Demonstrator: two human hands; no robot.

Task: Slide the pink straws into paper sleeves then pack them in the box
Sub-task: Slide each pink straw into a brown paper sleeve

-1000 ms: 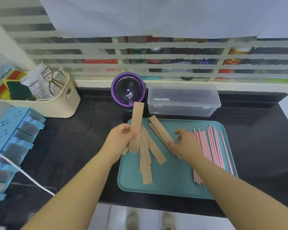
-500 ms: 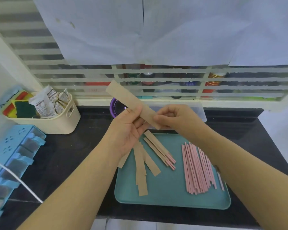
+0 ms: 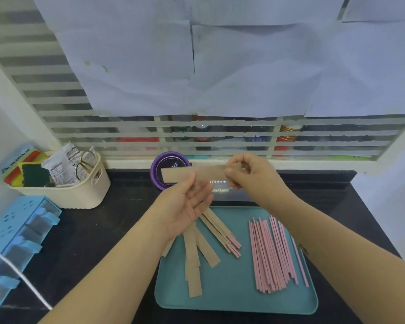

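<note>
Up above the tray point(image 3: 232, 298), paper sleeve point(image 3: 204, 173): held roughly level in front of the purple round gadget point(image 3: 156, 169), long side running left to right.
Right hand point(image 3: 250, 176): pinching the sleeve's right end, thumb and fingers curled tight on it.
Left hand point(image 3: 185, 206): palm up just under the sleeve, fingers loose and spread apart, thumb tip against the lower edge, not really gripping anything.
Pink straws point(image 3: 271, 253): loose bunch on the right half of the tray, roughly parallel, a stray or two off to the right.
Sleeved straws point(image 3: 218, 230): a few already wrapped, lying diagonally mid-tray, pink tips poking out the lower right ends.
Empty sleeves point(image 3: 192, 260): fanned out on the left part of the tray, tops hidden under the left hand.
Box point(image 3: 222, 196): clear plastic, behind the tray on the black counter point(image 3: 108, 230), mostly hidden by both hands, lid impossible to tell.
Left side stuff: cream basket point(image 3: 84, 195) with scissors point(image 3: 85, 163) and packets, blue drawer unit point(image 3: 14, 235) nearer, white cable point(image 3: 36, 294) across it.
</note>
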